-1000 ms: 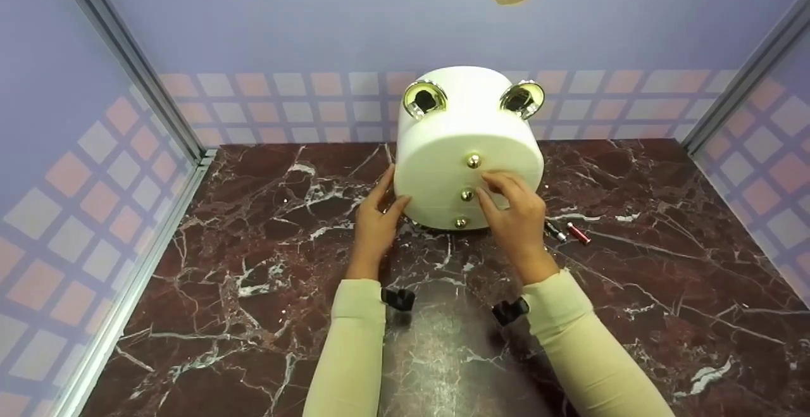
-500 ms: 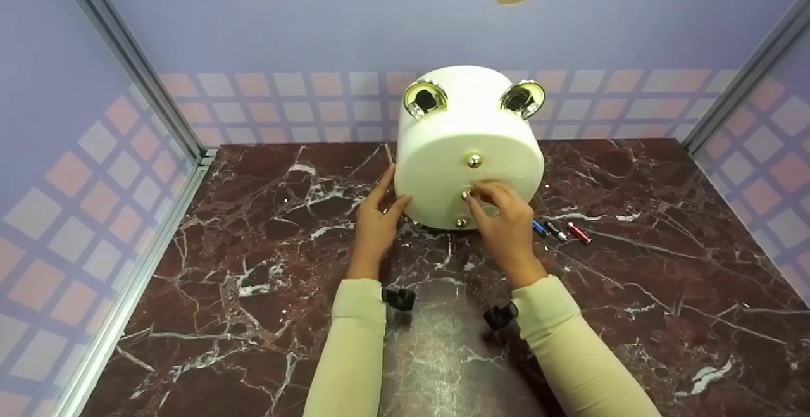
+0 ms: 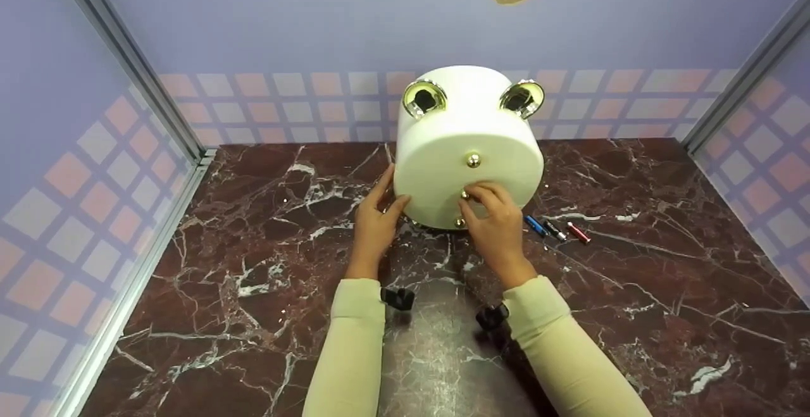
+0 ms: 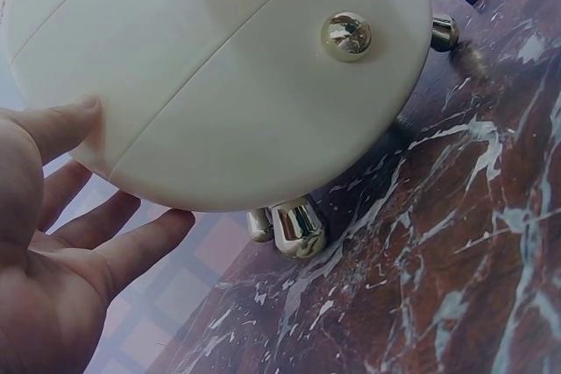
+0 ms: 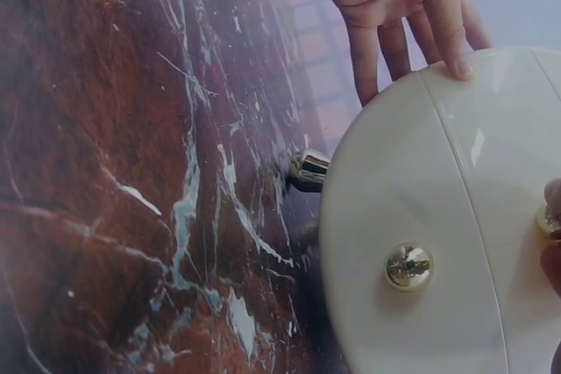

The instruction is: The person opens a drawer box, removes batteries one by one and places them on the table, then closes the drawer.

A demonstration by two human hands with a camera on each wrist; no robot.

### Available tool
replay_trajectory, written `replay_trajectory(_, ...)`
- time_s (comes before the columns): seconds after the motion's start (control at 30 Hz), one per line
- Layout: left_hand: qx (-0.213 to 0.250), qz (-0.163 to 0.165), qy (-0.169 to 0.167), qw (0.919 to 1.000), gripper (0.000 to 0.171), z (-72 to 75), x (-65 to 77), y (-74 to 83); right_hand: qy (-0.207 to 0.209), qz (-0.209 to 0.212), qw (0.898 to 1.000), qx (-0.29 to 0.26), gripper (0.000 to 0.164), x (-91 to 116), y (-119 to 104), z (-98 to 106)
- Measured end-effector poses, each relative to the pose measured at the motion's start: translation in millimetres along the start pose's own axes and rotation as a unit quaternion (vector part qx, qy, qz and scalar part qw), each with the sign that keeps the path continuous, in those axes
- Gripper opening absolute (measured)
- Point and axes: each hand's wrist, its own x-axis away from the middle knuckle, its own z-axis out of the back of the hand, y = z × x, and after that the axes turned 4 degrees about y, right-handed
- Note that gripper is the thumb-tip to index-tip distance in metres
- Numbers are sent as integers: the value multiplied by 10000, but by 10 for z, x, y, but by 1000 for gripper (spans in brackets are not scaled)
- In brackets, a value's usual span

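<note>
A cream-white rounded box (image 3: 436, 151) with seams across its front stands at the back of the marble surface. Gold knobs run down its front; the upper knob (image 3: 473, 160) and lower knob (image 4: 347, 37) show well. My right hand (image 3: 497, 227) pinches the middle knob (image 3: 465, 195) between thumb and fingers. At the box's left edge is my left hand (image 3: 375, 224), its thumb on the front face and its spread, fairly straight fingers along the side. Gold feet (image 4: 298, 227) hold the box off the surface. Two gold ear-like rings (image 3: 424, 99) sit on top.
Right of the box lie a small blue cylinder (image 3: 535, 226), a black one (image 3: 555, 231) and a red one (image 3: 578, 233). A patterned wall (image 3: 304, 31) stands close behind the box, and panels rise on both sides of the marble surface (image 3: 272, 316).
My right hand has moved left and slightly down and taken hold of the middle knob. The blue cylinder, hidden before, now shows. My left hand and the box have stayed put.
</note>
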Motion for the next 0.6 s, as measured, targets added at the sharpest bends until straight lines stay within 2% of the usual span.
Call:
replay_trajectory(0.3,-12,-56,24,10000,63,-19,-17,8,293,141,9995,-44,16,16,11,-50)
replay_trajectory(0.5,66,-47,-32,10000,63,-4,-20,7,302,226,9993,41,16,21,16,-63)
replay_trajectory(0.6,152,104,-145,9997,63,41,-5,117,267,243,9993,74,15,19,5,-61)
